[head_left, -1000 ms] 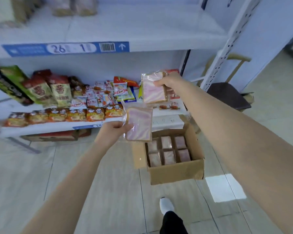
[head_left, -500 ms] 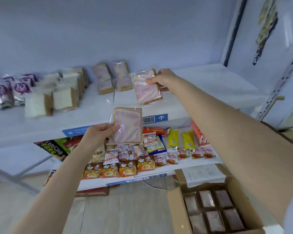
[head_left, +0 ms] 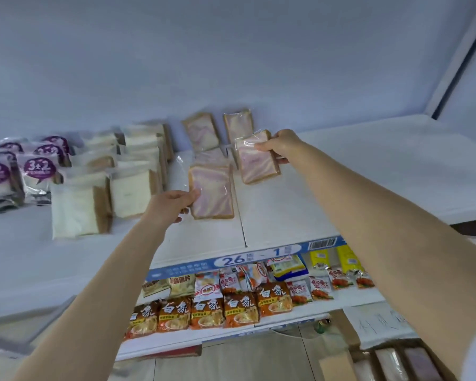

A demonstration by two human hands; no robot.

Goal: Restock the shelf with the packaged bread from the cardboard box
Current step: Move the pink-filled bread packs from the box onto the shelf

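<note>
My left hand grips the left edge of a clear-wrapped slice of pink-swirl bread over the white upper shelf. My right hand pinches the top right corner of a second pink-swirl bread pack, tilted against the shelf. Behind them two more pink-swirl packs lean on the back wall, with another lying in front of them. The cardboard box shows at the bottom right with several bread packs inside.
White bread packs stand in rows left of my left hand, and purple-labelled packs sit farther left. Noodle and snack packets fill the lower shelf. The upper shelf's right half is bare white board.
Both hands have moved up and forward from in front of the shelf edge onto the upper shelf, carrying their bread packs. The view has tilted up, so the box has dropped to the corner.
</note>
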